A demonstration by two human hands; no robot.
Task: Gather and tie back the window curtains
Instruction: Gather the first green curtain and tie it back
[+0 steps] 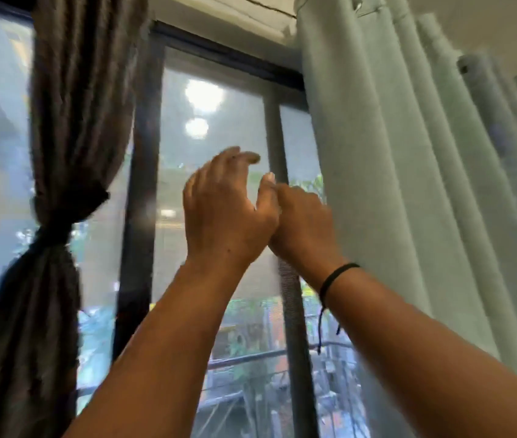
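Both forearms enter from 6 o'clock and rise toward frame centre, raised to reach fabric that hangs from high up. Left hand: fingers loosely curved, thumb spread, nothing in it; it sits in front of the glass, apart from either curtain. Right hand: seen from the back, just beside the left hand and seemingly touching it at the thumb side; its fingers point away toward the edge of the pale green curtain, and I cannot tell whether they have hold of that edge or only reach near it. A black wrist cord sits on the right wrist, tails hanging. Judgement: the hands are paired at this height to take the leading edge of the pale curtain and sweep its folds together toward 3 o'clock. That curtain fills the 1 to 4 o'clock region, hanging loose in pleats from grommets, not yet gathered or tied. At 9 o'clock the brown curtain is already bunched and cinched by a dark tieback at mid height, so that half reads as done. Behind everything, the window frame and screened panes; lamp reflections near 12 o'clock; balcony rail and greenery outside, blurred
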